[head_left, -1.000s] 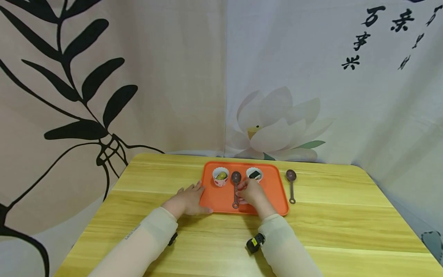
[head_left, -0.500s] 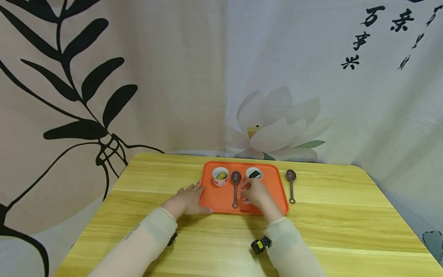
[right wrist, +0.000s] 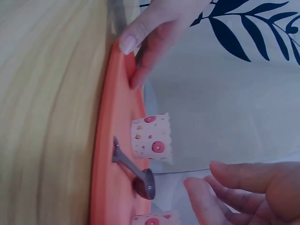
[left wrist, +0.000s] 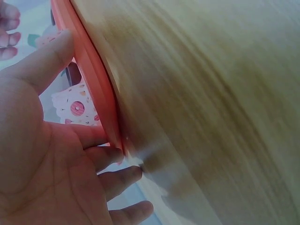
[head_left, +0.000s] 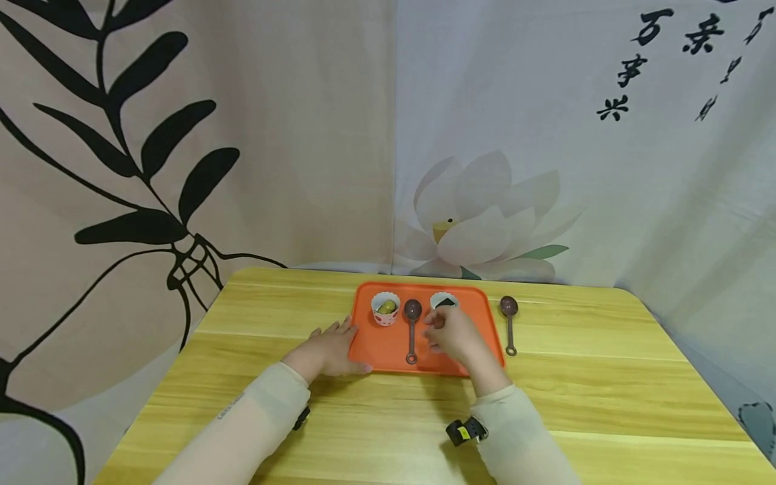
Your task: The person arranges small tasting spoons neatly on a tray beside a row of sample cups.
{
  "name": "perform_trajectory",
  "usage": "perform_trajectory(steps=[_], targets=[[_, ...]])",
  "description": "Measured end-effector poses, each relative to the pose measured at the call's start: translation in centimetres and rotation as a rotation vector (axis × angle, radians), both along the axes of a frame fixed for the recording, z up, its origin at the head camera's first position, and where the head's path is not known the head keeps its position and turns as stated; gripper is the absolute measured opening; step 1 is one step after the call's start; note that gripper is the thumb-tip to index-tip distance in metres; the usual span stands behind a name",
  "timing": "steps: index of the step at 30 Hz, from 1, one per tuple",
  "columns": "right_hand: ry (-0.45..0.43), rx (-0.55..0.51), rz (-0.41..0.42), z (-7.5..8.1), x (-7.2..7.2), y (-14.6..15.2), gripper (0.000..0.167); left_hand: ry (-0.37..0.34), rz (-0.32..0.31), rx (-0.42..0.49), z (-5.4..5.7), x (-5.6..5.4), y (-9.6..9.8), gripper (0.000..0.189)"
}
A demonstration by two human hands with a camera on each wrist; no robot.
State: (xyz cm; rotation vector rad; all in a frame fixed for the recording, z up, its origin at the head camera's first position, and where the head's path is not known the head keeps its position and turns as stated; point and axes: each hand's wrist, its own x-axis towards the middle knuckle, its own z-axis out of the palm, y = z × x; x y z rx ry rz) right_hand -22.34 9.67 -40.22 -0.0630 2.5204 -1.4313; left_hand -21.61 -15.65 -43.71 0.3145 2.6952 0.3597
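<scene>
An orange tray [head_left: 378, 347] lies on the wooden table. My left hand [head_left: 330, 351] rests against its left side, fingers spread along the edge and thumb at the near rim. On the tray a brown spoon [head_left: 412, 310] lies bowl-end away from me, between two patterned paper cups. Greenish-yellow pieces are in the left cup [head_left: 385, 318]; the right cup [head_left: 437, 299] has something black in it, partly covered by my right hand [head_left: 456, 333]. That hand hovers over the tray right of the spoon; in the right wrist view its thumb and fingers are apart, holding nothing.
A second brown spoon [head_left: 509, 307] lies on the table [head_left: 582, 377], just off the tray's right side. A printed curtain [head_left: 303, 135] hangs behind the table's far edge. Each wrist wears a small black camera [head_left: 465, 431].
My right hand has let go of the spoon handle and moved right and up, off the tray. The spoon lies in the same place. My left hand has stayed at the tray's edge.
</scene>
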Motion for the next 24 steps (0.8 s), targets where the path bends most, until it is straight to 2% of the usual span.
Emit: perform_trajectory(steps=[6, 24], targets=[[0.033, 0.008, -0.014, 0.9, 0.6, 0.4, 0.009, 0.002, 0.000, -0.005, 0.1, 0.0, 0.0, 0.100], [0.158, 0.135, -0.002, 3.2, 1.7, 3.7, 0.018, 0.003, 0.005, -0.024, -0.1, -0.1, 0.1, 0.101]])
